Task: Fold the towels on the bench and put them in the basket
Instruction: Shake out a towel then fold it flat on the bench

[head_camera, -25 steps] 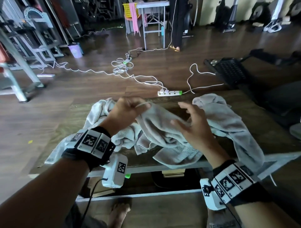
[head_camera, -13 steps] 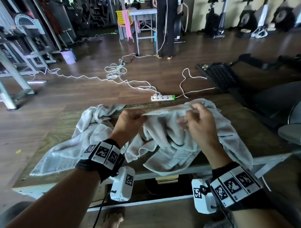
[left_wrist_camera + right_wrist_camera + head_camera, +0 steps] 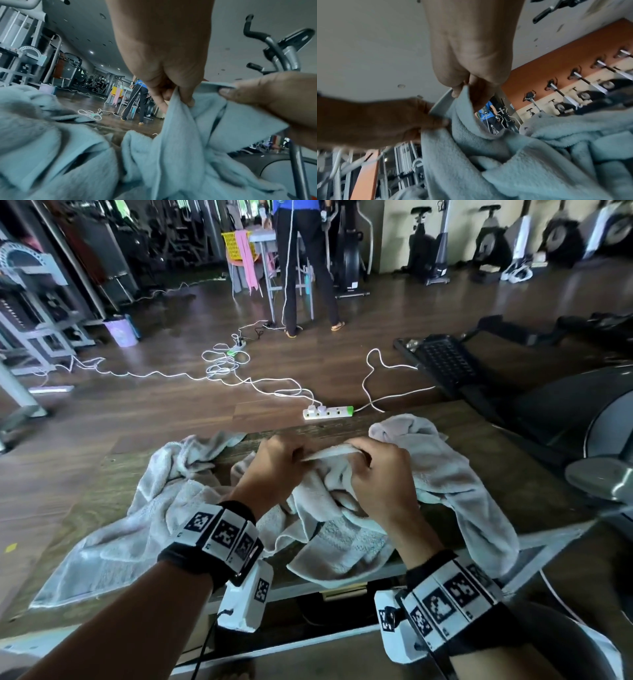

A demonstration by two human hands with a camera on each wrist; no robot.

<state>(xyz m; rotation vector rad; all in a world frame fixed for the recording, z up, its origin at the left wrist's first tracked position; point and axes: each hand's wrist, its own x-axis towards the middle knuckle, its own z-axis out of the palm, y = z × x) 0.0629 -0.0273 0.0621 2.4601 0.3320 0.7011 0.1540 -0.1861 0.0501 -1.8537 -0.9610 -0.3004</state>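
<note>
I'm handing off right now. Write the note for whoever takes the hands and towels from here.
Left hand: pinches the top hem of the middle towel, close beside the right hand.
Right hand: pinches the same hem; the short stretch between the hands is raised off the bench.
Towels: all on the bench, none folded. The left towel lies spread and crumpled; the right towel lies rumpled and hangs over the near edge.
Basket: a yellow basket stands far across the room; whether it is the target, I cannot tell.
Left: spread the hem, fold each towel, put them in the basket.
</note>
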